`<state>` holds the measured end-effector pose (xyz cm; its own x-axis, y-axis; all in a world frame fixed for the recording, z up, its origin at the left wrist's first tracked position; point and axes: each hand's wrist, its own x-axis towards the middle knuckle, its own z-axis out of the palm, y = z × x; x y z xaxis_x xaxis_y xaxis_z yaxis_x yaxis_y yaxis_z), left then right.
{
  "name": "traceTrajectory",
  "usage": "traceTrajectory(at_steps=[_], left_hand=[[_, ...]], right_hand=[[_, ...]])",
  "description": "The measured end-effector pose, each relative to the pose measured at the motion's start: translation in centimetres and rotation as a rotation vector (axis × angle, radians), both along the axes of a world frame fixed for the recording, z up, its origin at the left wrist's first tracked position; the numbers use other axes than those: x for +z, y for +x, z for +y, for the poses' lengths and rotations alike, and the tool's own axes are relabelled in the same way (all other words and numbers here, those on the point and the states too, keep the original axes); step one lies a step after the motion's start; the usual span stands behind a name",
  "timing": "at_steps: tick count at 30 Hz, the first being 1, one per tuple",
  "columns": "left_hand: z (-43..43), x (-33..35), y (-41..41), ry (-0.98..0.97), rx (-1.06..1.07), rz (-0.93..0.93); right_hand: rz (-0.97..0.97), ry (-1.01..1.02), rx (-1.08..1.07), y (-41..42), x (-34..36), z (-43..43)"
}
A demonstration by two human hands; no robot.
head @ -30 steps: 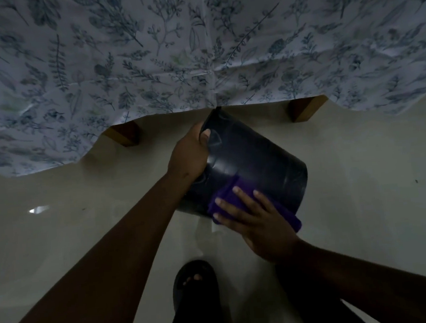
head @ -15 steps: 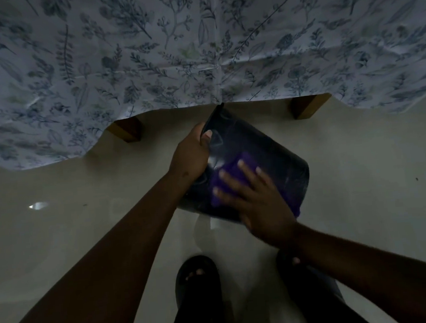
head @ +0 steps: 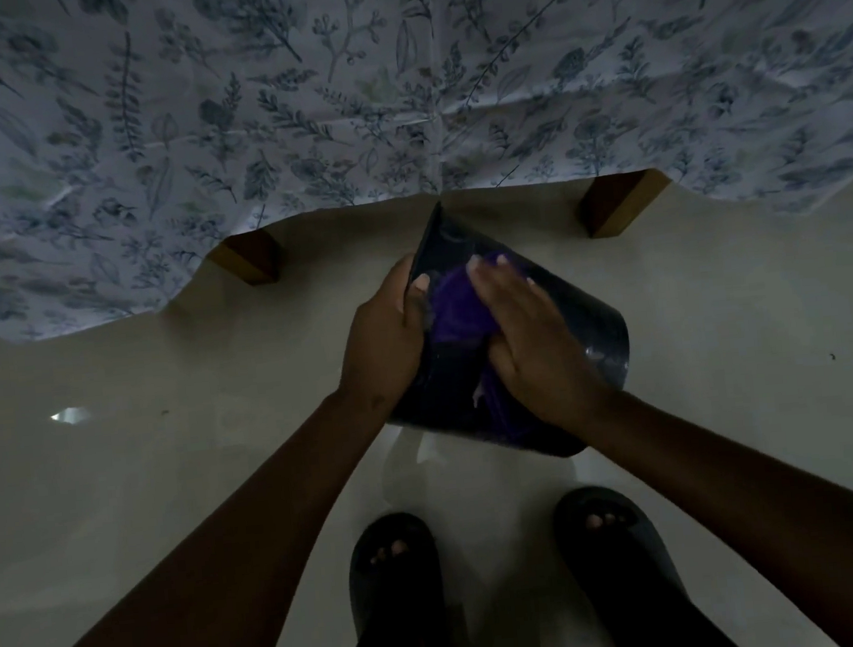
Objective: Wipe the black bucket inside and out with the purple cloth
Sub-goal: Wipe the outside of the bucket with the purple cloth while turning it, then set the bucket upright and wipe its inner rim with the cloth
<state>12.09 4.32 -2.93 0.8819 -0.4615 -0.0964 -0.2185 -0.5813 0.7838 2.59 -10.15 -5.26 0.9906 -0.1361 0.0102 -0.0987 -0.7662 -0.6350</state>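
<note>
1. The black bucket [head: 577, 333] is held off the floor, tipped on its side in front of us, with its rim toward our left and its base toward our right.
2. We can read no brand, label or writing on the bucket or anything else; the light is dim.
3. Our left hand [head: 382, 345] has a clenched grip on the bucket's rim, thumb tip over the edge and the other fingers hidden behind it.
4. Our right hand [head: 528, 335] lies flat on the bucket's outer wall, fingers spread and pointing away from us, pressing the purple cloth [head: 457, 315] against it. That grip is an open palm, not a fist.
5. The cloth is bunched under the right palm, and a strip of it hangs down the side of the bucket.
6. Both forearms are bare and reach forward from the lower corners.
7. Below us is a pale, glossy floor [head: 193, 447], with our two feet in dark sandals [head: 395, 579] just under the bucket.
8. A leaf-printed tablecloth [head: 291, 103] hangs ahead, with two wooden legs [head: 251, 258] showing beneath its edge.
</note>
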Motion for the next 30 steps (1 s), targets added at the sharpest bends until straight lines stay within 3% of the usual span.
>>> traceTrajectory(at_steps=[3,7,10,18,22,26,30], left_hand=[[-0.4,0.4,-0.5,-0.002,-0.083,-0.072],[-0.8,1.6,-1.1,0.058,-0.157,-0.213],[-0.6,2.6,-2.1,0.033,-0.186,-0.383],[1.1,2.8,-6.1,0.102,-0.402,-0.466],[2.5,1.9,-7.5,0.176,-0.54,-0.59],[4.0,1.0,-8.5,0.205,-0.682,-0.612],[4.8,0.4,-9.2,0.208,-0.794,-0.593]], right_hand=[[-0.027,0.214,-0.237,1.2,1.4,-1.6],[-0.09,0.227,-0.305,0.2,3.0,-2.8],[-0.028,0.178,-0.368,-1.2,3.6,-2.1],[0.001,0.372,-0.678,-2.6,4.0,-1.8],[-0.04,0.823,-0.903,-3.8,5.3,-3.4],[-0.226,1.083,-0.903,-3.9,8.5,-6.1],[-0.216,0.931,-0.725,-4.1,11.2,-7.5]])
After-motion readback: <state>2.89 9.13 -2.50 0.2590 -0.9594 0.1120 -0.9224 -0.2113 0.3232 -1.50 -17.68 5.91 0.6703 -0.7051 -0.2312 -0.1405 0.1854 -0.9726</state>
